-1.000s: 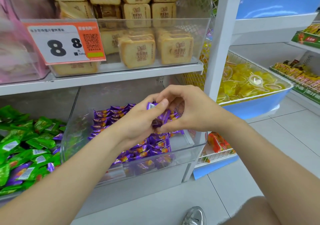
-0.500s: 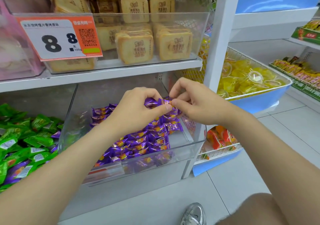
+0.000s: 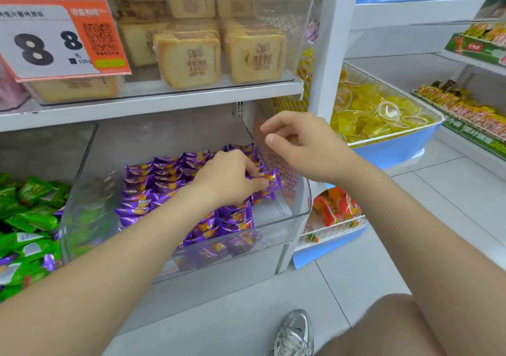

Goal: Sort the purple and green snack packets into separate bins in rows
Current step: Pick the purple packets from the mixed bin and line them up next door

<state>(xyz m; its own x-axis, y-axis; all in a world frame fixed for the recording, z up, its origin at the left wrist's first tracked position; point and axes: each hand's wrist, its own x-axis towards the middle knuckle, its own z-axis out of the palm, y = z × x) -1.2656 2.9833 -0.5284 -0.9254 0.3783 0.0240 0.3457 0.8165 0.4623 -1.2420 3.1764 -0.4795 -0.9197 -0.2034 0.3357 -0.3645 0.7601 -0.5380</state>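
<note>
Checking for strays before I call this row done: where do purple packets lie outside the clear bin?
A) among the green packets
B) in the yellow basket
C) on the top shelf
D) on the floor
A: a few purple packets lie mixed in with the green packets left of the clear bin.

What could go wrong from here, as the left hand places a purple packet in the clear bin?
1. The left hand pinches a purple packet beside tightly packed rows; pushing it in may knock neighbours out of line.
2. A few stray purple packets lie among the green packets on the left and may be overlooked.
</note>
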